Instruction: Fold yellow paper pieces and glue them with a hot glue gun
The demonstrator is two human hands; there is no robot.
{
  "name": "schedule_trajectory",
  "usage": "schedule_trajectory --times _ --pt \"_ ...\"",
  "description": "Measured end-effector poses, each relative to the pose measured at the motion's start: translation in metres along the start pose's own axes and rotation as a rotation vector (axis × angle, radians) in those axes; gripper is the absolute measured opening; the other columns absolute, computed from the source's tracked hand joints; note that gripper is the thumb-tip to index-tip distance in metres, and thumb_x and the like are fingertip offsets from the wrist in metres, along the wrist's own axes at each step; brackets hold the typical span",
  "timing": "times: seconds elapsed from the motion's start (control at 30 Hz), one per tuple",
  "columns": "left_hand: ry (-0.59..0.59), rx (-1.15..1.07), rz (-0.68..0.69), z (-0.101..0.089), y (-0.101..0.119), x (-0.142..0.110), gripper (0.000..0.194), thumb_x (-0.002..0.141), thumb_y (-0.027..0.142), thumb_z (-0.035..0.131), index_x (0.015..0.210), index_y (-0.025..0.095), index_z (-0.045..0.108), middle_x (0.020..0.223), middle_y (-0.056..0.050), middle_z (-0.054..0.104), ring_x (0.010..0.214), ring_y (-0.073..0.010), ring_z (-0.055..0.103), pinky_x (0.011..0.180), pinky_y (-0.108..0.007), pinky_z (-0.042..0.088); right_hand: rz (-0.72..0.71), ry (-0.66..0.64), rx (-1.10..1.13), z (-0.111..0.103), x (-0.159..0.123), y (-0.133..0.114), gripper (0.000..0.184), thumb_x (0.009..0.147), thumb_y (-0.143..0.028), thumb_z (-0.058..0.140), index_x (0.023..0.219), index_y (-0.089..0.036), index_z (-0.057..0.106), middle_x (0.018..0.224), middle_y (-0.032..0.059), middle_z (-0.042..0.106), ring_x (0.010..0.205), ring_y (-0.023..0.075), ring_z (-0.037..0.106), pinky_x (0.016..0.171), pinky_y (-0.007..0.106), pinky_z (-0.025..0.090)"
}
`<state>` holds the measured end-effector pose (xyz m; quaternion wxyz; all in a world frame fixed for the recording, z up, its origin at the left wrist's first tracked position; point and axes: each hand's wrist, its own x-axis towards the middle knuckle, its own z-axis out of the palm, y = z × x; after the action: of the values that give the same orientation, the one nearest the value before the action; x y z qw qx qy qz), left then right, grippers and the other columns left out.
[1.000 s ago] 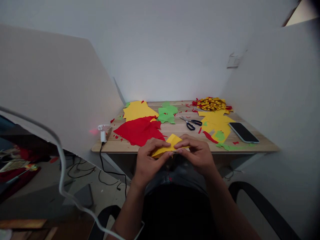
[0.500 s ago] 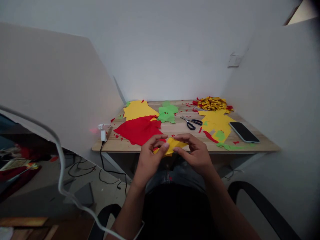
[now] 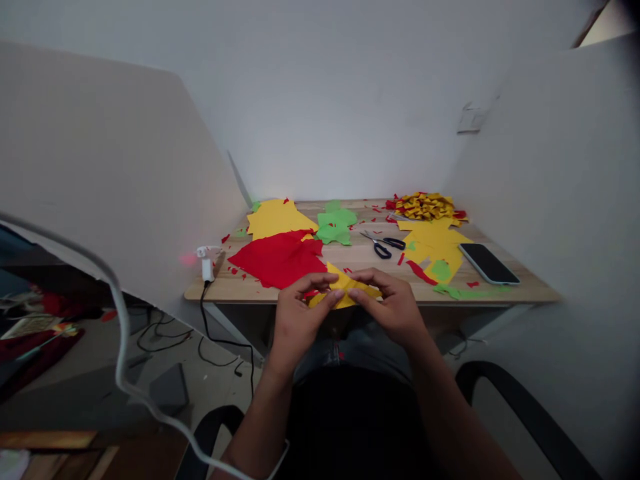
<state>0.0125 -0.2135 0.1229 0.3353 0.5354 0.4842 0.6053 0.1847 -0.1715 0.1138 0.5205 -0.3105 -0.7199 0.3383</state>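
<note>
A small folded piece of yellow paper is held between both hands just in front of the near edge of the wooden table. My left hand pinches its left end with thumb and fingers. My right hand pinches its right end the same way. Both hands hover over my lap, fingertips almost meeting at the paper's middle.
On the table lie a red sheet, a yellow sheet, green cut-outs, black-handled scissors, more yellow paper, a heap of folded yellow-and-red pieces and a phone. White panels flank the table. A charger cable hangs at the left edge.
The hands have turned and refolded the yellow paper; it went from a wide flat piece to a narrower one, and the hands rose slightly toward the table's edge.
</note>
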Motion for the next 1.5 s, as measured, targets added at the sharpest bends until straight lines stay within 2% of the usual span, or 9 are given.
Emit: schedule_trajectory --times 0.1,0.27,0.5,0.63,0.83,1.03,1.17,1.27,1.5 --pt "0.013 -0.009 0.008 0.0025 -0.0004 -0.0002 0.026 0.076 0.036 0.081 0.095 0.018 0.079 0.089 -0.007 0.077 0.083 -0.0177 0.070 0.076 -0.028 0.057 0.032 -0.006 0.022 0.0027 0.0010 0.0005 0.011 0.086 -0.031 0.069 0.083 -0.021 0.071 0.080 0.0020 0.074 0.077 0.0176 0.069 0.070 0.029 0.053" --pt "0.113 0.005 0.023 0.0018 -0.0018 0.0016 0.024 0.078 0.038 0.080 0.092 0.018 0.077 0.090 -0.006 0.077 0.085 -0.0171 0.070 0.077 -0.027 0.055 0.046 -0.018 0.084 0.0052 0.0020 0.0012 0.011 0.086 -0.031 0.069 0.082 -0.020 0.071 0.080 0.0011 0.072 0.075 0.0155 0.066 0.067 0.026 0.050" --pt "0.079 -0.002 0.043 0.0031 -0.0015 0.0017 0.020 0.076 0.033 0.081 0.085 0.017 0.074 0.083 -0.003 0.075 0.080 -0.0150 0.069 0.077 -0.026 0.055 0.081 -0.063 0.110 0.0051 0.0022 -0.0024 0.016 0.086 -0.034 0.067 0.079 -0.019 0.071 0.076 0.0017 0.071 0.071 0.0148 0.064 0.063 0.024 0.049" --pt "0.074 0.005 0.033 0.0032 0.0004 0.0013 0.018 0.076 0.033 0.079 0.082 0.017 0.073 0.083 -0.004 0.075 0.079 -0.0157 0.069 0.076 -0.026 0.055 0.066 -0.064 0.110 0.0051 0.0029 -0.0019 0.015 0.084 -0.033 0.069 0.077 -0.020 0.070 0.076 0.0012 0.071 0.069 0.0145 0.064 0.064 0.025 0.049" --pt "-0.018 0.099 0.067 -0.0003 0.0024 -0.0014 0.017 0.080 0.035 0.078 0.084 0.019 0.077 0.085 -0.006 0.077 0.083 -0.0191 0.071 0.080 -0.031 0.055 0.023 0.009 0.103 0.0064 0.0045 -0.0029 0.015 0.084 -0.031 0.070 0.074 -0.021 0.069 0.071 -0.0002 0.068 0.068 0.0144 0.062 0.065 0.026 0.049" --pt "0.032 0.259 0.147 0.0007 0.0011 -0.0023 0.017 0.077 0.037 0.082 0.083 0.021 0.078 0.086 -0.006 0.078 0.084 -0.0213 0.070 0.081 -0.035 0.052 -0.030 -0.059 0.064 0.0010 0.0045 -0.0056 0.019 0.092 -0.030 0.062 0.078 -0.021 0.072 0.076 0.0019 0.068 0.074 0.0156 0.063 0.070 0.028 0.050" --pt "0.040 0.336 0.233 0.0015 0.0015 -0.0030 0.015 0.078 0.038 0.082 0.084 0.024 0.079 0.087 -0.004 0.079 0.085 -0.0214 0.070 0.083 -0.037 0.050 0.006 0.031 0.097 0.0041 0.0040 -0.0018 0.010 0.083 -0.027 0.071 0.074 -0.021 0.071 0.073 0.0012 0.070 0.070 0.0155 0.064 0.069 0.029 0.051" --pt "0.006 0.340 0.233 0.0005 0.0011 -0.0033 0.016 0.080 0.039 0.081 0.088 0.025 0.079 0.089 -0.004 0.079 0.084 -0.0210 0.071 0.081 -0.036 0.050 0.056 0.107 0.115 0.0065 0.0035 0.0001 0.010 0.077 -0.028 0.075 0.072 -0.021 0.070 0.073 0.0011 0.072 0.069 0.0159 0.065 0.068 0.030 0.052" --pt "0.036 0.444 0.325 -0.0011 0.0014 -0.0022 0.008 0.083 0.034 0.078 0.087 0.027 0.079 0.088 -0.002 0.080 0.084 -0.0201 0.071 0.086 -0.038 0.046 -0.066 0.009 0.086 0.0018 0.0041 -0.0034 0.009 0.086 -0.025 0.070 0.080 -0.024 0.076 0.082 0.0035 0.078 0.079 0.0189 0.070 0.077 0.034 0.055"
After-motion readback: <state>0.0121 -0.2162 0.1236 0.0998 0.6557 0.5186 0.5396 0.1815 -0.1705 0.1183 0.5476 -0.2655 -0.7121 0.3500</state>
